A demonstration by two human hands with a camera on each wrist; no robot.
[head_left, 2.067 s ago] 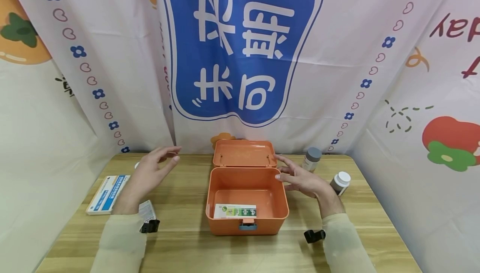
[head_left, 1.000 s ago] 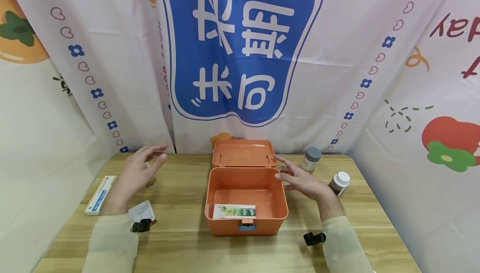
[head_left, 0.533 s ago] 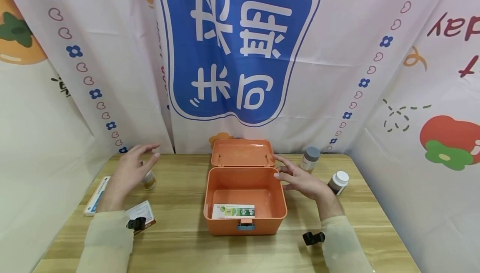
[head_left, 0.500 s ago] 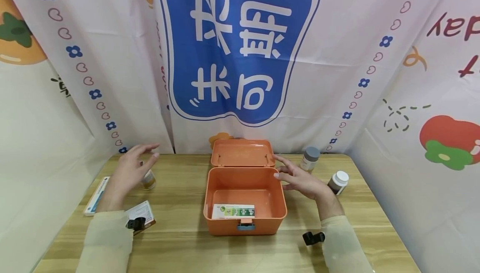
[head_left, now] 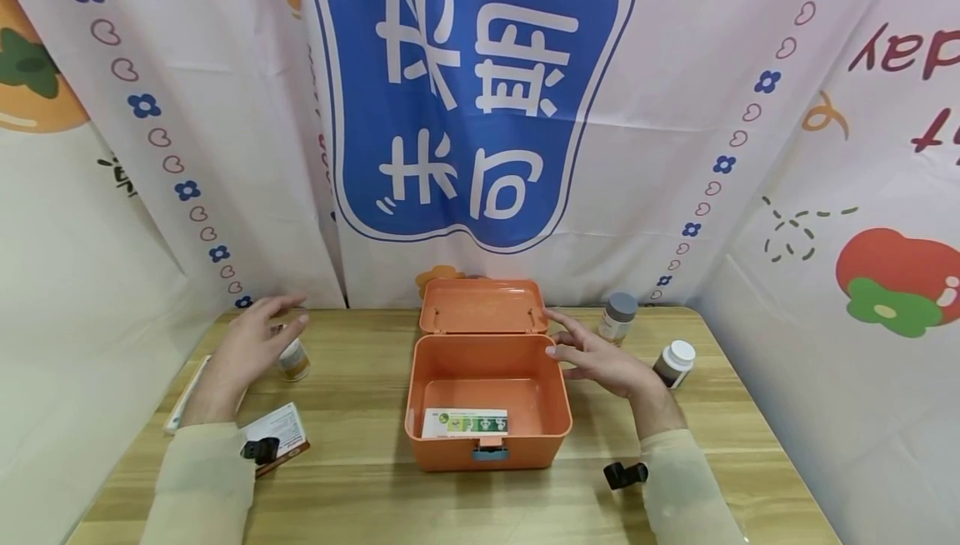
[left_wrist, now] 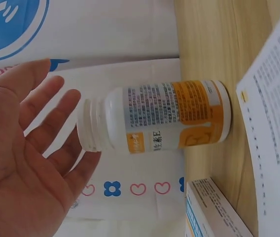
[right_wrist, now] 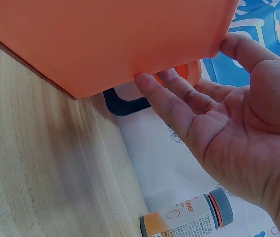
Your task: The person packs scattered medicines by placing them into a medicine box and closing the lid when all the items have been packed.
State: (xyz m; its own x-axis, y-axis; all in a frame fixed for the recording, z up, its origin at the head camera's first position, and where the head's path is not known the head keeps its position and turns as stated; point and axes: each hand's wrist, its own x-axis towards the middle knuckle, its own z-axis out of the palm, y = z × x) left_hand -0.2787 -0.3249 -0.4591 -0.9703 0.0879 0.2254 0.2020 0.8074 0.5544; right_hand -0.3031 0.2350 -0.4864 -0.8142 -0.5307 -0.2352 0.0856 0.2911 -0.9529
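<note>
At the left of the head view, my left hand [head_left: 243, 353] is spread beside a white pill bottle with an orange label [head_left: 294, 360]. In the left wrist view that bottle [left_wrist: 155, 118] stands upright on the table, its white cap near my fingertips; whether they touch it I cannot tell. An orange storage box [head_left: 489, 453] stands mid-table, its lid [head_left: 483, 306] tipped back, with a white and green carton [head_left: 465, 422] inside. My right hand [head_left: 600, 359] rests its fingertips on the box's right rear corner; the right wrist view shows extended fingers against the box wall [right_wrist: 115, 44].
A grey-capped bottle [head_left: 618, 317] and a white-capped bottle [head_left: 675, 363] stand right of the box. A white carton [head_left: 277, 428] lies partly behind my left wrist. Another flat carton [head_left: 183, 399] lies at the table's left edge. Fabric hangs behind the table.
My left hand has moved left, and the orange-labelled bottle behind it has come into sight. My right hand stays at the box corner. The head view has shifted slightly.
</note>
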